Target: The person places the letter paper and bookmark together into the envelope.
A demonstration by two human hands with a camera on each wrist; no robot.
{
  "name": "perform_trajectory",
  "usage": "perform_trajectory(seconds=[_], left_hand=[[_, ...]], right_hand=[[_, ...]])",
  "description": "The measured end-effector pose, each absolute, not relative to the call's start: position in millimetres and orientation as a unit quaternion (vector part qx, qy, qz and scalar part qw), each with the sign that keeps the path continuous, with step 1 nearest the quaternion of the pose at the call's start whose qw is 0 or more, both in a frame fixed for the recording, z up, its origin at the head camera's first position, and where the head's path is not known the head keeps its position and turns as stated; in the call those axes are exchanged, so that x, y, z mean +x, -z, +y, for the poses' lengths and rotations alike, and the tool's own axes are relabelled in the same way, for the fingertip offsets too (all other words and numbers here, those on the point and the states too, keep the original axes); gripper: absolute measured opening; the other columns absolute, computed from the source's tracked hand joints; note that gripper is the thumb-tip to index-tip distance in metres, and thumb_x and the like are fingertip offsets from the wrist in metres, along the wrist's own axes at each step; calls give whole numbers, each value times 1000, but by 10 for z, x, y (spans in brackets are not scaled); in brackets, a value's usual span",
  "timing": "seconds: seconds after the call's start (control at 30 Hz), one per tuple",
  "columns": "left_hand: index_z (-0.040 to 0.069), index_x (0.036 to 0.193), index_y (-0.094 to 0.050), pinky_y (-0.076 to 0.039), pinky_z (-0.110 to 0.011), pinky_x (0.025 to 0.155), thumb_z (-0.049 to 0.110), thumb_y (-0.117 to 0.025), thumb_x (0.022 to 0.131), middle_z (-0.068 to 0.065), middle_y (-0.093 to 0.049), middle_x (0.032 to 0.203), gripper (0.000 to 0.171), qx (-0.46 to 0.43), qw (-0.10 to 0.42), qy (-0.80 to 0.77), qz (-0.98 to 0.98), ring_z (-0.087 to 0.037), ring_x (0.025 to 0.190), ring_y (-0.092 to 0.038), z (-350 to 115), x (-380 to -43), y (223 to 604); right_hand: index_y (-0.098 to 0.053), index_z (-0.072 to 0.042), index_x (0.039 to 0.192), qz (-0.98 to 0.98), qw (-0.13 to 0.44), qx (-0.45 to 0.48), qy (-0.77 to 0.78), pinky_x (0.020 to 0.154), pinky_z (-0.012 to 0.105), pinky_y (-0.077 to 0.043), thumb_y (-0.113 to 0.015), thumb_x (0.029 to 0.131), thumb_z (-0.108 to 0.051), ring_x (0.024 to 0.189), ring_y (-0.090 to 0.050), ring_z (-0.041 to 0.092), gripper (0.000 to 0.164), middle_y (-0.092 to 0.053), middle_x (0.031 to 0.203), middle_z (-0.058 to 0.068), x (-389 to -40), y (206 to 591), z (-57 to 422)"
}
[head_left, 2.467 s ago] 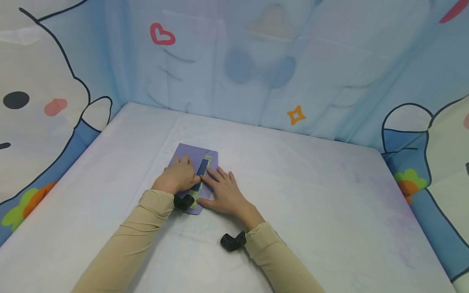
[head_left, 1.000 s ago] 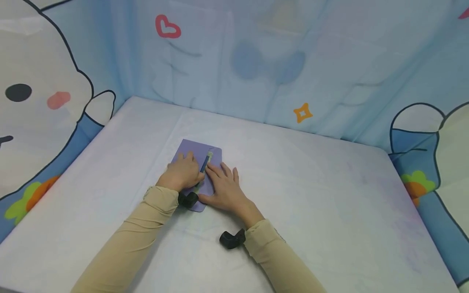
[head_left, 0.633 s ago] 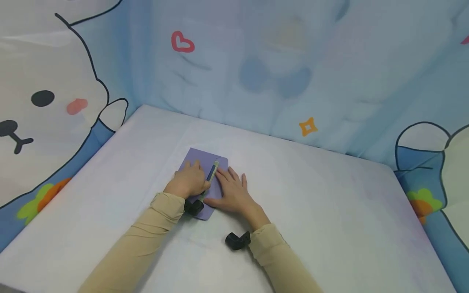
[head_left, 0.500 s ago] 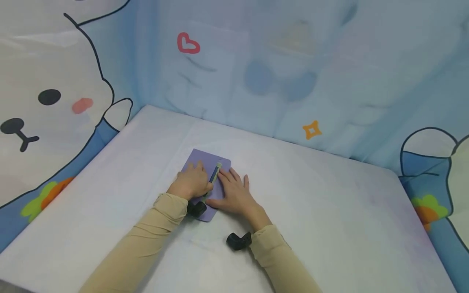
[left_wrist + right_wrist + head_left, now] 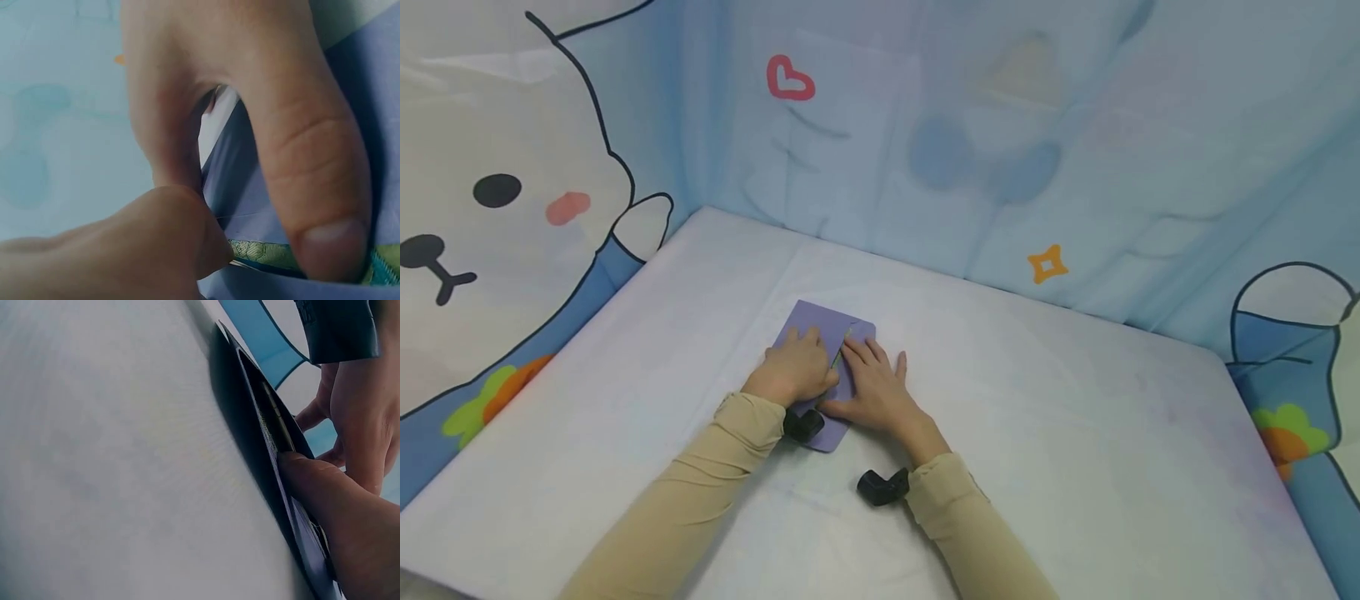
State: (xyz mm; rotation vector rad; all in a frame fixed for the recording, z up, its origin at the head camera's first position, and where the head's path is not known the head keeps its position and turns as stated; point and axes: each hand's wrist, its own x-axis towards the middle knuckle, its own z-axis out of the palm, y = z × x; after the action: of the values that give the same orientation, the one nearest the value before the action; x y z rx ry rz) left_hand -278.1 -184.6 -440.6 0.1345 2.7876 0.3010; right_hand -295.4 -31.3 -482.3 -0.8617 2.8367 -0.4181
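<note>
A flat purple folder point(image 5: 822, 317) lies on the table, left of the middle. Between its two purple flaps runs a thin slit where a green patterned strip point(image 5: 265, 253) shows. My left hand point(image 5: 792, 367) rests on the left flap, with its thumb point(image 5: 328, 244) pressing down at the slit. On the right flap my right hand point(image 5: 876, 393) lies with extended fingers, and their tips reach the slit from the other side. Seen edge-on in the right wrist view, the folder's layers stand slightly apart and the right thumb point(image 5: 319, 481) touches them. What lies beneath the flaps is mostly hidden.
The white table point(image 5: 1037, 417) stretches to the right and front. A blue cartoon-printed curtain point(image 5: 880, 150) encloses its back and sides. Black wrist mounts point(image 5: 883, 487) stick out from both wrists, the left one hanging over the folder's near end.
The blue and green band between the flaps has narrowed to a thin slit as the flaps came together. Both hands have stayed on the folder; the head view has shifted slightly.
</note>
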Motion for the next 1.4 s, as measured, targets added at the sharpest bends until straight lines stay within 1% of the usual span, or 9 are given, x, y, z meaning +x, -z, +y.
perform_trajectory(seconds=[0.1,0.2,0.3,0.43,0.6,0.83,1.1,1.27,1.4], left_hand=[[-6,141,-38,-42,-63,94,36,-45,95,-14,-27,153,63,52,169,-105,979,-40,139,-25,-1832,-2792,4432],[-6,141,-40,-42,-63,94,36,-45,94,-15,-27,153,63,59,170,-105,978,-41,140,-24,-1809,-2799,4447],[-4,136,-47,-42,-63,93,36,-46,94,-14,-30,151,58,63,166,-99,979,-40,139,-26,-1785,-2809,4445],[0,129,-56,-44,-63,90,36,-47,94,-14,-35,147,52,64,157,-94,981,-39,135,-30,-1761,-2818,4429],[2,126,-60,-44,-63,90,35,-47,93,-13,-37,146,48,67,157,-99,980,-38,133,-33,-1741,-2805,4413],[-3,136,-47,-44,-63,90,33,-48,91,-13,-35,147,58,67,158,-106,979,-38,134,-32,-1794,-2785,4362],[-7,140,-39,-43,-64,92,35,-47,93,-18,-29,151,63,82,162,-105,978,-43,139,-25,-1782,-2755,4442],[-7,139,-41,-41,-64,94,38,-51,94,-18,-32,149,65,89,162,-96,978,-42,136,-29,-1776,-2792,4505],[-5,139,-42,-36,-66,98,42,-51,93,-18,-34,148,66,99,158,-88,978,-41,134,-32,-1845,-2868,4537]], right_hand=[[-32,-12,149,946,71,-287,136,108,71,-6,-64,76,-63,147,-17,28,95,-28,156,1,-2922,4819,-283],[-36,-12,147,946,61,-290,131,107,71,-8,-64,78,-62,146,-20,28,89,-32,154,1,-2862,4812,-231],[-41,-11,144,946,49,-295,126,107,72,-10,-64,78,-59,145,-23,29,85,-37,152,1,-2810,4804,-190],[-42,-11,143,943,38,-301,135,106,73,-11,-66,79,-56,144,-24,29,83,-38,151,1,-2795,4800,-168],[-41,-11,144,940,44,-304,151,105,74,-9,-68,79,-54,145,-23,27,83,-38,151,1,-2807,4806,-158],[-40,-10,144,932,55,-318,164,105,74,-5,-68,78,-53,146,-22,25,84,-37,151,4,-2833,4801,-189],[-35,-13,147,926,83,-331,163,109,69,-4,-61,84,-56,147,-16,25,81,-30,155,3,-2775,4822,-84],[-41,-13,145,924,86,-329,176,110,67,-9,-63,85,-50,147,-17,26,73,-30,155,3,-2739,4799,84],[-42,-13,144,931,67,-317,166,110,67,-12,-63,86,-47,147,-17,26,70,-30,156,2,-2734,4750,216]])
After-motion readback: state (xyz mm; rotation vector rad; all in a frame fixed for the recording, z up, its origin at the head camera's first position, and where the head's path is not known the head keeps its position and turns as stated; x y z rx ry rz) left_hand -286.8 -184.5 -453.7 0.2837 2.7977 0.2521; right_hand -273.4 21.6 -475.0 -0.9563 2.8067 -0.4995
